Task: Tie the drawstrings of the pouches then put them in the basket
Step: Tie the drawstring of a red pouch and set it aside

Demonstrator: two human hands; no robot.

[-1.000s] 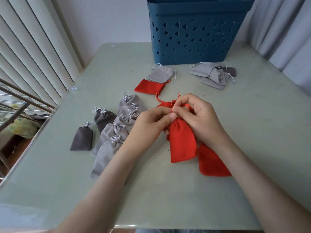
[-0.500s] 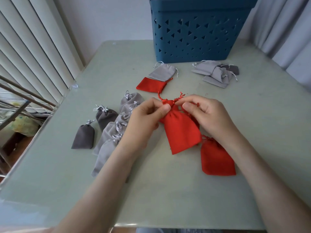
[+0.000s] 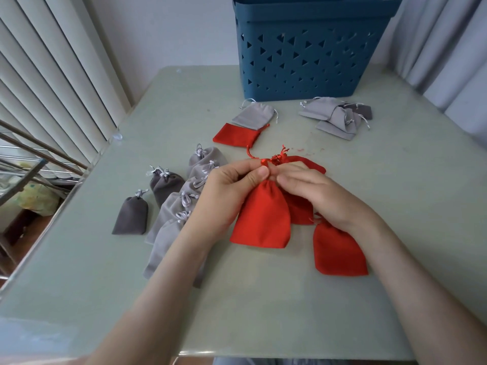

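Pinching the gathered neck of a red pouch [image 3: 263, 219] between thumb and forefinger, the left hand [image 3: 232, 191] holds it on the bench [image 3: 263, 299], while the right hand [image 3: 324, 196] nips its drawstring [image 3: 274, 160] at the same spot. The blue basket [image 3: 311, 54] stands at the far side of the bench; its inside is hidden from this angle. Knotted grey pouches [image 3: 168, 214] lie in a row at the left, and slack grey pouches [image 3: 334, 117] lie just in front of the basket.
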